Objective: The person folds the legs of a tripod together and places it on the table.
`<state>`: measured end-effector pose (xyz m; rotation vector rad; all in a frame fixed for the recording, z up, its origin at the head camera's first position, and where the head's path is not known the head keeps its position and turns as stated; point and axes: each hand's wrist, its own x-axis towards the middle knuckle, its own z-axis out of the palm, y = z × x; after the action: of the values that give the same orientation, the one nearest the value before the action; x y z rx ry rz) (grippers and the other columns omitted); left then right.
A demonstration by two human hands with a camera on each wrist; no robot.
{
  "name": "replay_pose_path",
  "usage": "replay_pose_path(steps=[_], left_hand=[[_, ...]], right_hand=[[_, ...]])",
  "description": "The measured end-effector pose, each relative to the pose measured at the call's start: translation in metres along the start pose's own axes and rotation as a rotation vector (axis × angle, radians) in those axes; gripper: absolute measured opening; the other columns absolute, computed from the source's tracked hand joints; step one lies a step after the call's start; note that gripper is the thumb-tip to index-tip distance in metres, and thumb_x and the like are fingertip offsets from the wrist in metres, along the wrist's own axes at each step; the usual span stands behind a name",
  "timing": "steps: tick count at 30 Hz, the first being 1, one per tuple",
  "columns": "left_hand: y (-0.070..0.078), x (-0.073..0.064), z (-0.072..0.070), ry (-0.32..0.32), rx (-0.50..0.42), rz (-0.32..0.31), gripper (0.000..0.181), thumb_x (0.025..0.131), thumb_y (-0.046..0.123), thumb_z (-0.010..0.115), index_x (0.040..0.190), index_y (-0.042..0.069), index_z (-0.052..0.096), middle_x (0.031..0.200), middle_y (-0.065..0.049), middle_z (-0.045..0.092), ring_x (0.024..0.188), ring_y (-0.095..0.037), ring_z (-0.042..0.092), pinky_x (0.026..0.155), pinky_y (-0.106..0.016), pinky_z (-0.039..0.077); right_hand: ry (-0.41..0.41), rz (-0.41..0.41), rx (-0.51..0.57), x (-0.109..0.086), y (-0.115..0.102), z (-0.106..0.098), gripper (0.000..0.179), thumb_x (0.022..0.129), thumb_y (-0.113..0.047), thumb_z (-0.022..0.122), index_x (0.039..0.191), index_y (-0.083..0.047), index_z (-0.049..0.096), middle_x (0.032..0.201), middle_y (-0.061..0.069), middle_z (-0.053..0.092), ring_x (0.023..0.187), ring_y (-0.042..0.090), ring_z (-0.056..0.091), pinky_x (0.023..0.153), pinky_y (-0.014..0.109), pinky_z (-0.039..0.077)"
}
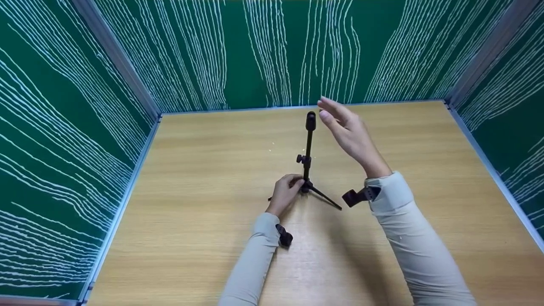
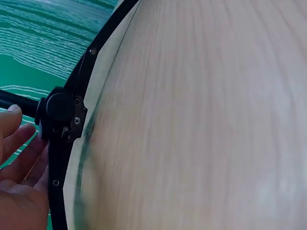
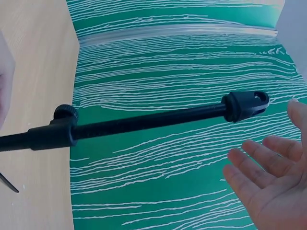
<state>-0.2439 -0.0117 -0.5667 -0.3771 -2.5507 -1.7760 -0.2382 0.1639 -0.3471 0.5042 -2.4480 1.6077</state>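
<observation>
Skinny black stand (image 1: 308,160) standing upright on the wood table (image 1: 204,170): splayed legs (image 1: 326,198) down low, chunky knob (image 3: 65,113) partway up, looped tip (image 1: 311,121) on top. The left hand (image 1: 287,193) kinda blocks one leg in the head view. Green walls (image 1: 244,85) with squiggly white lines behind. Left's gripping the stand near the leg hub; right hand (image 1: 352,131) is loose, fingers pretty straight, just beside the tip.

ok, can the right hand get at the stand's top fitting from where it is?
Probably yes: the right hand is empty beside the top fitting, with nothing visible between them. The left hand is down by the leg hub, out of the way.
</observation>
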Motion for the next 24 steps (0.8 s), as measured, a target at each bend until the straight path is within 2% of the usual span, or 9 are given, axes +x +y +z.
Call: replay_pose_path(steps=[9,16,24], left_hand=[[-0.005,-0.001,0.004,0.043,0.023,0.025,0.021,0.091,0.013,0.065,0.107,0.000,0.068,0.106,-0.014,0.069,0.098,-0.023,0.066,0.087,-0.023,0.052],[-0.005,-0.001,0.005,0.051,0.060,0.005,0.018,0.090,0.012,0.066,0.104,0.001,0.070,0.103,-0.011,0.070,0.096,-0.019,0.066,0.086,-0.022,0.052],[-0.006,-0.001,0.004,0.055,0.042,0.004,0.016,0.088,0.008,0.068,0.101,-0.001,0.069,0.102,-0.014,0.070,0.095,-0.023,0.067,0.085,-0.022,0.053]], right_hand=[[-0.028,0.004,0.018,0.005,-0.010,0.005,0.044,0.101,-0.030,0.048,0.142,-0.012,0.046,0.142,0.007,0.052,0.130,0.021,0.050,0.111,0.039,0.039],[-0.063,-0.008,0.019,0.007,-0.009,0.009,0.041,0.099,-0.025,0.054,0.137,-0.008,0.052,0.133,0.011,0.058,0.120,0.022,0.057,0.106,0.036,0.044],[-0.045,0.001,0.008,0.009,-0.005,0.012,0.038,0.096,-0.022,0.059,0.129,-0.005,0.059,0.119,0.014,0.064,0.106,0.016,0.063,0.098,0.028,0.050]])
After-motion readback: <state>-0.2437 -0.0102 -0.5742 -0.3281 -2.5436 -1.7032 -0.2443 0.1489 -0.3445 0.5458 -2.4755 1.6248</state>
